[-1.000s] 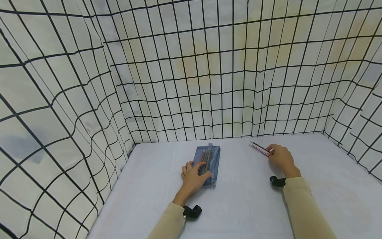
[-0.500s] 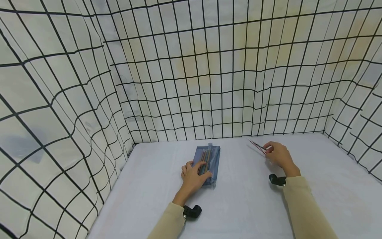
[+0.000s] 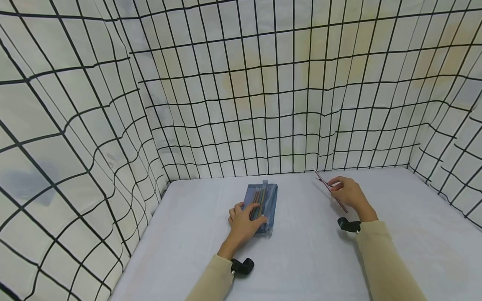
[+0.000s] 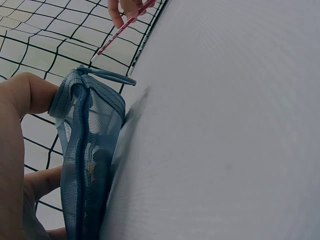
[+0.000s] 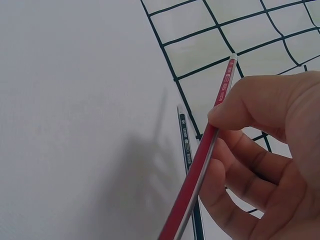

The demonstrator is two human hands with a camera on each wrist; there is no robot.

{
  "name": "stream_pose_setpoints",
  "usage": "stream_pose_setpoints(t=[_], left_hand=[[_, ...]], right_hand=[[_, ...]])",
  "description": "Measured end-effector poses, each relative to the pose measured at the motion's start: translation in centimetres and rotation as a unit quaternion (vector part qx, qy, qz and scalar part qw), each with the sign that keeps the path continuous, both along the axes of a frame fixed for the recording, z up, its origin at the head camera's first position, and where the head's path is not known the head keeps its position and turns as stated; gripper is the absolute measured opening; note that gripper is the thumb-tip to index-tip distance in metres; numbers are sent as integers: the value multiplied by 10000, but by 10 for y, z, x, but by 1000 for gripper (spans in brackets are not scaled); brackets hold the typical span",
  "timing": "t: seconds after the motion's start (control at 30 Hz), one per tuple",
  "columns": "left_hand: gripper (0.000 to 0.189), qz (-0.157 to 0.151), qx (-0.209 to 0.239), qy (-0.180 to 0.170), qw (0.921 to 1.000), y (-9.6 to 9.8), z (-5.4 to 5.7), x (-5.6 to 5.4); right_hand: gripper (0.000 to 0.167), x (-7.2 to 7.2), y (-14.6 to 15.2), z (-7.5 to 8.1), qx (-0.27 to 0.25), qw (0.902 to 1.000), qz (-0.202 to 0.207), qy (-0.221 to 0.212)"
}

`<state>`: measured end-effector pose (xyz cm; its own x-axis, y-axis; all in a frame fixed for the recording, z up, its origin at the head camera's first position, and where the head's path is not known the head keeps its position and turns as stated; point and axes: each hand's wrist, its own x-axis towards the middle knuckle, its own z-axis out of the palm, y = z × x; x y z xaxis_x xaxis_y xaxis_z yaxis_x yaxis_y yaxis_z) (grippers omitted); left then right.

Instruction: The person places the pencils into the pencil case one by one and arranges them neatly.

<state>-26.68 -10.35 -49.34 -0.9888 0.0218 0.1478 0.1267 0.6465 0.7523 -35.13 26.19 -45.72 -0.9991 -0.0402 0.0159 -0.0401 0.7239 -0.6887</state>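
A blue mesh pencil case (image 3: 273,202) lies left of centre on the white table, several pencils showing through its upper side. My left hand (image 3: 242,225) holds it, fingers and thumb bent over its near half; the left wrist view shows the case (image 4: 102,135) side-on, with its zipper and a loop at the end. Farther right, my right hand (image 3: 350,194) pinches a red pencil (image 5: 192,185) between thumb and fingers, its white-tipped end pointing away. A dark pencil (image 5: 185,137) runs just beneath it, beside the curled fingers; I cannot tell whether they hold it.
White sheeting with black netting (image 3: 241,100) rises behind the table and along both sides. The white tabletop (image 3: 301,259) stretches between and around the hands. Black wrist cameras (image 3: 242,266) sit at both beige sleeve cuffs.
In my right hand the red pencil has swung apart from the dark one, its far end rising and its near end now showing below the fingers. The left hand and case stay put.
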Motion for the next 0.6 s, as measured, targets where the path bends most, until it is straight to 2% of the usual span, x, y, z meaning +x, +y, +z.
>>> stream_pose_setpoints(t=[0.27,0.6], left_hand=[[56,5,15,-20,10000,0,-1,0],[56,8,15,-39,10000,0,-1,0]], right_hand=[[40,3,-7,3,-616,9980,66,-114],[42,3,-11,3,-1076,9937,188,-263]])
